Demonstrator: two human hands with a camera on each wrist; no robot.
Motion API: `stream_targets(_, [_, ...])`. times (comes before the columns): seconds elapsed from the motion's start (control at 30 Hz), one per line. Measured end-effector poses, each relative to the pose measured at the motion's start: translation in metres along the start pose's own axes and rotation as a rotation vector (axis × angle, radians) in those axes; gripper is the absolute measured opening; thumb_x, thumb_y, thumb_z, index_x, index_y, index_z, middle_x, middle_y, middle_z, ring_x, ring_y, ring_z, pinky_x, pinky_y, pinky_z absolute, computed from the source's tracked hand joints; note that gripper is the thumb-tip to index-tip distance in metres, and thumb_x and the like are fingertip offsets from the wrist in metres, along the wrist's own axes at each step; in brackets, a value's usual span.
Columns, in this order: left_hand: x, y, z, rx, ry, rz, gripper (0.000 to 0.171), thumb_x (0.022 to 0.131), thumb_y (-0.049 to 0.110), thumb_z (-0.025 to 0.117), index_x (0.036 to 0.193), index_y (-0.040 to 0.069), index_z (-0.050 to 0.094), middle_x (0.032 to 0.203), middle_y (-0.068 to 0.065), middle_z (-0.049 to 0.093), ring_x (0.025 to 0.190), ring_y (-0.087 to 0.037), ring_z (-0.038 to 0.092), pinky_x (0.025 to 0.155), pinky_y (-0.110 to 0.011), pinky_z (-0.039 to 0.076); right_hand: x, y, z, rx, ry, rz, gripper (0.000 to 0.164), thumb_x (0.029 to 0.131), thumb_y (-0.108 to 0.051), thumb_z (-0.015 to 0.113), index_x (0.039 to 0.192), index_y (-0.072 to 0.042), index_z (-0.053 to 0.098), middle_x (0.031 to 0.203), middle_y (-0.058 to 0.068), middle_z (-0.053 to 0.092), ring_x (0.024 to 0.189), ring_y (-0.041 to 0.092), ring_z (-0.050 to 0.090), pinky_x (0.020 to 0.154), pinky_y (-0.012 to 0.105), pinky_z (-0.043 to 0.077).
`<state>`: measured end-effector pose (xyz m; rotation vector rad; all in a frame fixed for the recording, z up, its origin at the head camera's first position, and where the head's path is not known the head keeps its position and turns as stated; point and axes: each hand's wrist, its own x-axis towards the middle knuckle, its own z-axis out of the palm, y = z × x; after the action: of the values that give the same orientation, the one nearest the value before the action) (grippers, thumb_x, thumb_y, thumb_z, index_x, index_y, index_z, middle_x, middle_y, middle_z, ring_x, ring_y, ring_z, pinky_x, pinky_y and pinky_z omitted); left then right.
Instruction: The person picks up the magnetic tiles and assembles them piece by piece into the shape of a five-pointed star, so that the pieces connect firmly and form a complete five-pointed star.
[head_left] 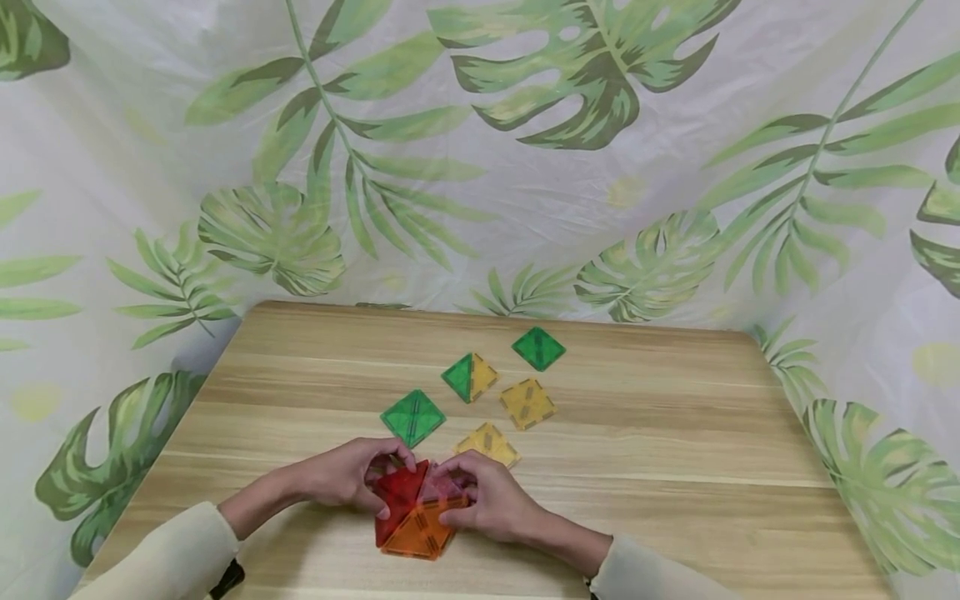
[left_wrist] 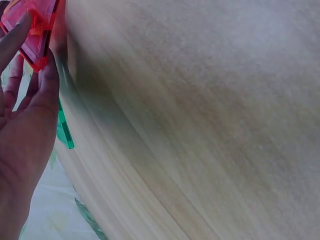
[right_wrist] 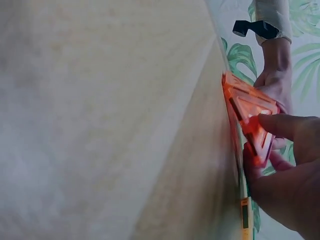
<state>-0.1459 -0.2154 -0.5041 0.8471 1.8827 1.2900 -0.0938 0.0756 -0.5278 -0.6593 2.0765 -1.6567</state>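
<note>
Red triangular magnetic tiles (head_left: 399,493), orange triangular ones (head_left: 416,535) and a pinkish one (head_left: 441,483) meet edge to edge in a raised, many-sided shape near the front of the table. My left hand (head_left: 345,475) pinches the red side between thumb and fingers. In the left wrist view its thumb lies across a red tile (left_wrist: 40,42). From the right, my right hand (head_left: 501,504) grips the shape where orange and pinkish tiles join. Its thumb presses an orange tile (right_wrist: 257,122) in the right wrist view. The shape's underside is hidden.
Behind the hands lie flat pairs of tiles: a green pair (head_left: 412,417), a green-and-yellow pair (head_left: 470,377), another green pair (head_left: 538,348), a yellow pair (head_left: 528,403) and a nearer yellow pair (head_left: 489,443). Leaf-printed cloth (head_left: 525,217) hangs behind the wooden table (head_left: 675,433).
</note>
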Motion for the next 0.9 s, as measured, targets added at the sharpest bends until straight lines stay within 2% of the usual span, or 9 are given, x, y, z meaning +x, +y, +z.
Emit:
stream_targets(0.17, [-0.002, -0.004, 0.0, 0.106, 0.051, 0.018, 0.054, 0.084, 0.016, 0.091, 0.132, 0.012, 0.064, 0.131, -0.005, 0.068, 0.115, -0.019, 0.066, 0.099, -0.03, 0.057, 0.002, -0.004, -0.001, -0.19, 0.017, -0.031, 0.048, 0.086, -0.002, 0.086, 0.131, -0.011, 0.07, 0.124, 0.003, 0.068, 0.107, 0.008, 0.065, 0.09, 0.021, 0.058])
stream_targets(0.3, [-0.003, -0.006, 0.001, 0.183, 0.1, 0.052, 0.058, 0.084, 0.022, 0.092, 0.134, 0.012, 0.066, 0.132, -0.004, 0.07, 0.116, -0.017, 0.068, 0.1, -0.032, 0.057, 0.004, -0.007, -0.002, -0.319, 0.015, -0.083, 0.049, 0.087, -0.005, 0.086, 0.133, -0.014, 0.07, 0.128, 0.0, 0.071, 0.114, 0.008, 0.065, 0.095, 0.024, 0.056])
stream_targets(0.53, [-0.005, -0.009, 0.004, 0.235, 0.148, 0.093, 0.06, 0.084, 0.024, 0.092, 0.136, 0.007, 0.066, 0.13, -0.008, 0.069, 0.111, -0.018, 0.069, 0.093, -0.034, 0.06, 0.007, -0.009, -0.002, -0.478, -0.005, -0.117, 0.047, 0.09, -0.01, 0.084, 0.135, -0.016, 0.07, 0.134, -0.004, 0.071, 0.125, 0.01, 0.063, 0.107, 0.031, 0.051])
stream_targets(0.73, [-0.002, -0.012, 0.005, 0.278, 0.157, 0.127, 0.052, 0.084, 0.024, 0.092, 0.129, 0.01, 0.069, 0.124, -0.004, 0.069, 0.107, -0.015, 0.069, 0.089, -0.033, 0.062, 0.006, -0.011, -0.001, -0.622, -0.015, -0.171, 0.044, 0.094, -0.018, 0.081, 0.136, -0.01, 0.07, 0.138, 0.001, 0.07, 0.129, 0.015, 0.063, 0.112, 0.037, 0.049])
stream_targets(0.9, [0.0, -0.011, 0.007, 0.33, 0.186, 0.154, 0.046, 0.083, 0.024, 0.092, 0.122, 0.011, 0.071, 0.12, -0.003, 0.07, 0.104, -0.014, 0.069, 0.086, -0.033, 0.062, 0.007, -0.013, 0.0, -0.657, -0.046, -0.139, 0.045, 0.096, -0.031, 0.081, 0.135, -0.011, 0.072, 0.142, 0.003, 0.067, 0.134, 0.018, 0.058, 0.113, 0.038, 0.047])
